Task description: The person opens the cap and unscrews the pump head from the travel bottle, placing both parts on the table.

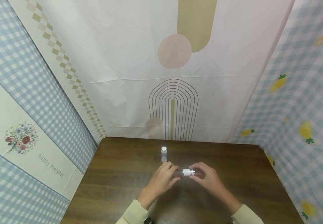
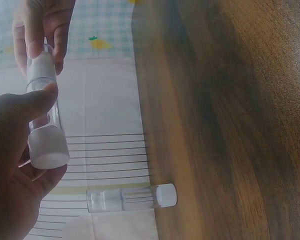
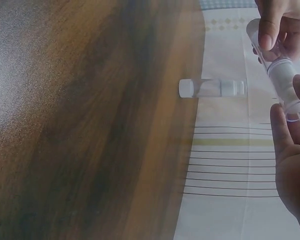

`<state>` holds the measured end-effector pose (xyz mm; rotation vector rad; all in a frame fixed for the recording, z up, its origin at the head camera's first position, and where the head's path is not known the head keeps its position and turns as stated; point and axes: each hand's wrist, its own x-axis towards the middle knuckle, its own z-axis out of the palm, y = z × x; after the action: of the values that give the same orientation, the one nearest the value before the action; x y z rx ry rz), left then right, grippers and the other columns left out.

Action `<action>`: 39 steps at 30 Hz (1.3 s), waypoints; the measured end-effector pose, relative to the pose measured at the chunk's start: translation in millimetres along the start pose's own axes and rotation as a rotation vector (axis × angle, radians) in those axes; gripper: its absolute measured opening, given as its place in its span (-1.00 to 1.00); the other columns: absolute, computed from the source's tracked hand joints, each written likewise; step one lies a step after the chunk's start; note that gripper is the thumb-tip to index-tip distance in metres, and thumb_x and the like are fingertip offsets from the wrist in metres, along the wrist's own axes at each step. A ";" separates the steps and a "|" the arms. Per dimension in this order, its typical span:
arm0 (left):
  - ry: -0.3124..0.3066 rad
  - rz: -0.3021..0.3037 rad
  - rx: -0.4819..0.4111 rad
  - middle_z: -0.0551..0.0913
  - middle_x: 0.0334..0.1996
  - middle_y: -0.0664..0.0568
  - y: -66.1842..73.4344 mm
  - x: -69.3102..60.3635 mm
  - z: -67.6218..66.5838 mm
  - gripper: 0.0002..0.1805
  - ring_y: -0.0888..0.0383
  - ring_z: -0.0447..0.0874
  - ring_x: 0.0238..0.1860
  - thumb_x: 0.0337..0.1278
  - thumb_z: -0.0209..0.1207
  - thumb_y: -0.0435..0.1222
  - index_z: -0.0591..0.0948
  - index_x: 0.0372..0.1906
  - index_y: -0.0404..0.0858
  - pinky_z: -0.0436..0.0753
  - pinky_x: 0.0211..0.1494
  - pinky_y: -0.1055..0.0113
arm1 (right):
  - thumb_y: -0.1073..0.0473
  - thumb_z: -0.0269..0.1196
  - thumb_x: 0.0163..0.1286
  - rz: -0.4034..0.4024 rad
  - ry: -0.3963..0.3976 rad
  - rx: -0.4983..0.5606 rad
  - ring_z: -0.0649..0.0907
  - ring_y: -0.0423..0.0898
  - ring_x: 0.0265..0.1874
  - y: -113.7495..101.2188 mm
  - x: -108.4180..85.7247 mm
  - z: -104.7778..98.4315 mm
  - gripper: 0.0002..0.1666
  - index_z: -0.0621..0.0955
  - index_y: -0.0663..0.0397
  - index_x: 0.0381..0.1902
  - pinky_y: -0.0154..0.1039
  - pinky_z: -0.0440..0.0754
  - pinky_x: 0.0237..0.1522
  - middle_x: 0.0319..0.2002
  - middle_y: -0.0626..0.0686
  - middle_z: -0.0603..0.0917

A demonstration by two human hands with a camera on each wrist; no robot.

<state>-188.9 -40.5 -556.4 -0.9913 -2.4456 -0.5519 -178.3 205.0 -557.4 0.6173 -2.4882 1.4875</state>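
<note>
Both hands hold a slim clear cylindrical bottle with white parts (image 1: pixel 188 172) over the table, lying roughly sideways between them. My left hand (image 1: pixel 162 179) grips its left end, thumb across the clear body in the left wrist view, where a white end piece (image 2: pixel 49 147) shows. My right hand (image 1: pixel 207 177) pinches the other end, around a white section (image 3: pixel 284 82) under a clear sleeve. Behind the left hand, a second similar clear bottle (image 1: pixel 164 154) stands upright; its white end (image 2: pixel 166 195) faces the tabletop. The left fingertips overlap its lower part in the head view, and contact is unclear.
The brown wooden table (image 1: pixel 116 168) has rounded back corners. A pale patterned cloth (image 1: pixel 127 102) hangs behind it, with checked cloths at the left (image 1: pixel 43 62) and right (image 1: pixel 298 102) sides.
</note>
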 end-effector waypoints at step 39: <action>0.106 -0.121 -0.085 0.67 -0.22 0.02 -19.2 -8.3 -0.3 -0.54 0.12 0.60 -0.20 -0.13 0.59 -0.24 0.71 -0.06 -0.24 0.65 -0.13 0.24 | 0.32 0.55 0.16 -0.006 0.096 -0.160 0.67 -0.32 -0.18 7.9 3.8 -27.4 -0.53 0.72 -0.11 0.02 -0.37 0.71 -0.12 -0.05 -0.12 0.73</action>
<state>-197.3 -57.9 -564.3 -0.8276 -2.4158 -0.7362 -186.8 231.2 -549.1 0.5127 -2.4976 1.2682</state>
